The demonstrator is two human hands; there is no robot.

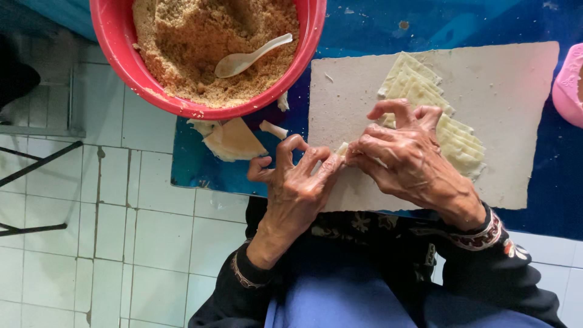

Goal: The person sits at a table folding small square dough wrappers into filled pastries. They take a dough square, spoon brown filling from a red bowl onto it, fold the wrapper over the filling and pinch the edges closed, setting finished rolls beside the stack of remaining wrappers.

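A blue glossy tabletop (376,24) fills the upper part of the view, with a floor of pale square tiles (121,243) to the left and below it. On the tabletop lies a large flat grey rectangular board (516,121), and at the top left stands a round red plastic basin (115,42) heaped with brown crumbly filling (182,42), in which a small translucent plastic spoon (249,58) rests with its bowl to the left. A pink plastic container (569,85) shows at the right edge, cut off by the frame. On the board, a fanned stack of thin pale-yellow square dough wrappers (425,91) runs diagonally from the top centre down to the right, partly hidden under the right hand. Just below the basin on the bare tabletop lie a few folded tan dough pieces (234,141) and small pale scraps (273,129). The person's left hand (294,188) and right hand (407,161) meet at the left part of the board, fingertips touching. Pinched between them is a small pale dough piece (343,149), mostly hidden, so its shape cannot be told. Each grip is nearly closed, thumb and fingers curled in on that piece; the left little finger curls free. Both wrists wear dark sleeves with patterned cuffs (480,237).
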